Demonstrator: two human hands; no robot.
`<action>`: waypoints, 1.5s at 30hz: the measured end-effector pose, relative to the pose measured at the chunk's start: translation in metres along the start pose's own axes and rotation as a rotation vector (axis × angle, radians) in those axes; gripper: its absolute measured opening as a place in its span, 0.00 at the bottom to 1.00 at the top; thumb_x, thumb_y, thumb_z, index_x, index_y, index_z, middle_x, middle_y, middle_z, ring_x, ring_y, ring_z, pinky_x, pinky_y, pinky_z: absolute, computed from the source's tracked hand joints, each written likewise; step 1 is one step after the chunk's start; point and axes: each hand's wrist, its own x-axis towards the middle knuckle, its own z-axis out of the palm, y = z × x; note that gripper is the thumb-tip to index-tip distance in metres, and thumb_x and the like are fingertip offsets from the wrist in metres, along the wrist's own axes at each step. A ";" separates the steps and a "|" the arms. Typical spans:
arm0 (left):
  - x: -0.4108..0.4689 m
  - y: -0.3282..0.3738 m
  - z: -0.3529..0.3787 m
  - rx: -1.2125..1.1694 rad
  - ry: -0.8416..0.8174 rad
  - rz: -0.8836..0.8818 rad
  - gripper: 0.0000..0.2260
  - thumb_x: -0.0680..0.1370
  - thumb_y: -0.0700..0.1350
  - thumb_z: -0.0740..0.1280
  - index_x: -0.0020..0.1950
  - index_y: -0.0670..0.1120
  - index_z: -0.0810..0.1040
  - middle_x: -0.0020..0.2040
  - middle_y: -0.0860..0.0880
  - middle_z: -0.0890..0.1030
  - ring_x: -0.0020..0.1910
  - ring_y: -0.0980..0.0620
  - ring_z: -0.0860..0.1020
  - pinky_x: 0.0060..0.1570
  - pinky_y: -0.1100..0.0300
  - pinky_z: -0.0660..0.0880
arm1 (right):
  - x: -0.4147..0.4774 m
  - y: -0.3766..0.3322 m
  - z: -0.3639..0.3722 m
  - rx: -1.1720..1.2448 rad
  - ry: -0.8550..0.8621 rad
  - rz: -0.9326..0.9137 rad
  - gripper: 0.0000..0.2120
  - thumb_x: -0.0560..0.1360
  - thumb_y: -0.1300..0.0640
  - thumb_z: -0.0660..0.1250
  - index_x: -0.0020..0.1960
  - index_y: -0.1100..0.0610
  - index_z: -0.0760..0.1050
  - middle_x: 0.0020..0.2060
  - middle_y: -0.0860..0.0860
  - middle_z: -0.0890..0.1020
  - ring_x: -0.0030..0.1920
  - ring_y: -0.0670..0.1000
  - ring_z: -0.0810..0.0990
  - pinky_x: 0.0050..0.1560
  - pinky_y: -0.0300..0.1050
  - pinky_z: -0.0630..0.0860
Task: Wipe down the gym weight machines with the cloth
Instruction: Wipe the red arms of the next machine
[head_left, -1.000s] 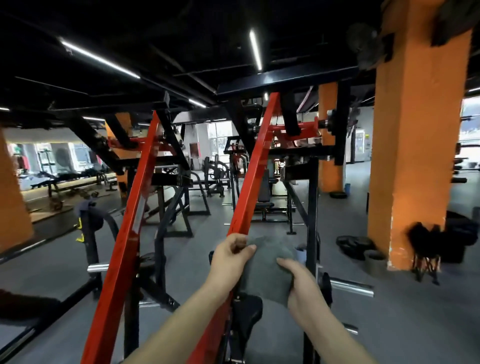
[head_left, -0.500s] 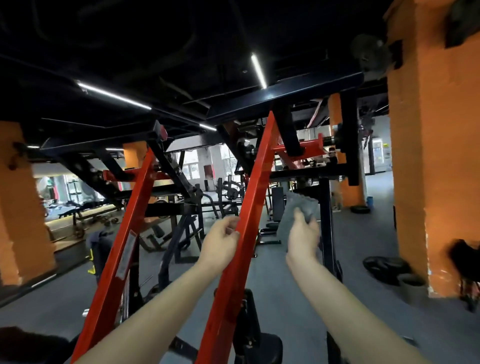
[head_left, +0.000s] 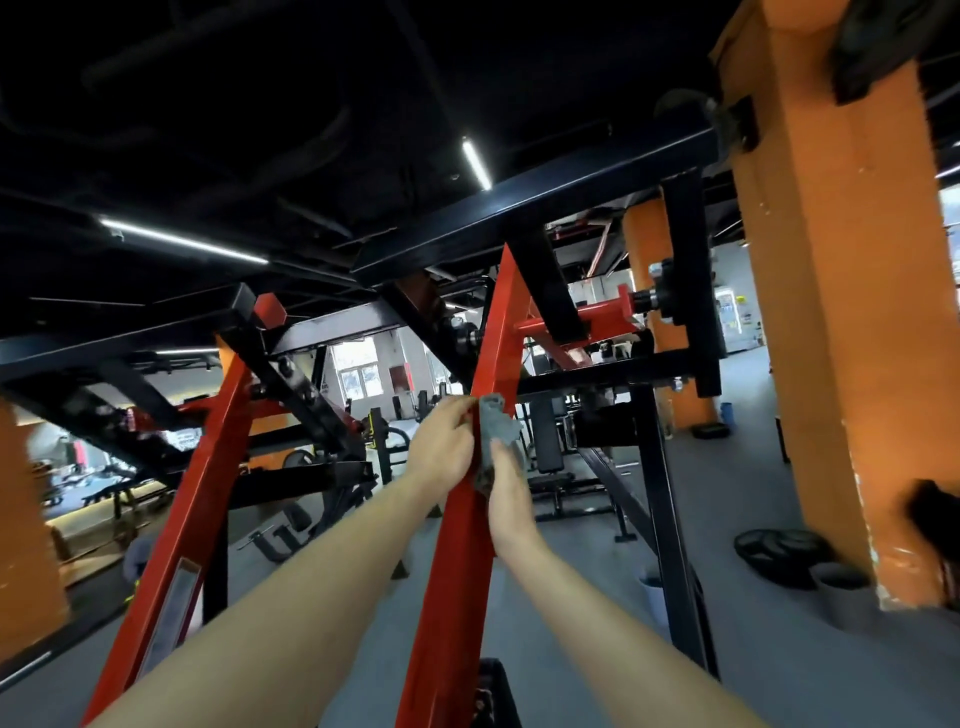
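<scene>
Cloth (head_left: 497, 423): grey, bunched, pressed to front of red beam (head_left: 462, 545), abt halfway up, below black crossbar (head_left: 519, 213). L hand (head_left: 441, 447) on beam's left edge, fingers curled, tips pinching cloth's top corner. R hand (head_left: 511, 493) just below, on beam's right edge, fingers curled round cloth's lower part; thumb out of sight. Hands near each other, cloth betw. them. Both forearms bare, stretched up either side of beam. 2nd red beam (head_left: 192, 493) to left, same tilt, well apart. Orange pillar (head_left: 841, 364) at right; weight plates (head_left: 779, 553) on floor near its base. Light strip (head_left: 477, 163) on dark ceiling above crossbar. More machines in bkgd, too blurred to tell apart.
</scene>
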 end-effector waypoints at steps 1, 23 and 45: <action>0.008 -0.003 0.004 0.009 0.010 0.008 0.18 0.85 0.41 0.58 0.72 0.50 0.77 0.67 0.51 0.78 0.67 0.48 0.76 0.65 0.54 0.72 | 0.013 -0.003 -0.003 -0.015 -0.002 0.002 0.26 0.79 0.39 0.59 0.72 0.49 0.76 0.68 0.49 0.80 0.70 0.49 0.77 0.76 0.54 0.69; 0.021 -0.021 0.039 -0.104 0.034 -0.031 0.20 0.87 0.56 0.48 0.80 0.62 0.60 0.45 0.51 0.83 0.42 0.51 0.82 0.49 0.47 0.78 | 0.103 0.036 -0.028 -0.239 -0.042 -0.378 0.20 0.86 0.55 0.59 0.77 0.47 0.72 0.75 0.42 0.73 0.75 0.41 0.69 0.78 0.51 0.66; 0.021 -0.036 0.050 -0.346 0.045 -0.096 0.18 0.88 0.55 0.52 0.77 0.70 0.64 0.69 0.61 0.77 0.65 0.60 0.77 0.69 0.54 0.73 | 0.065 0.050 -0.046 -0.105 -0.116 -0.228 0.22 0.82 0.48 0.58 0.75 0.47 0.74 0.75 0.41 0.73 0.76 0.38 0.67 0.80 0.44 0.60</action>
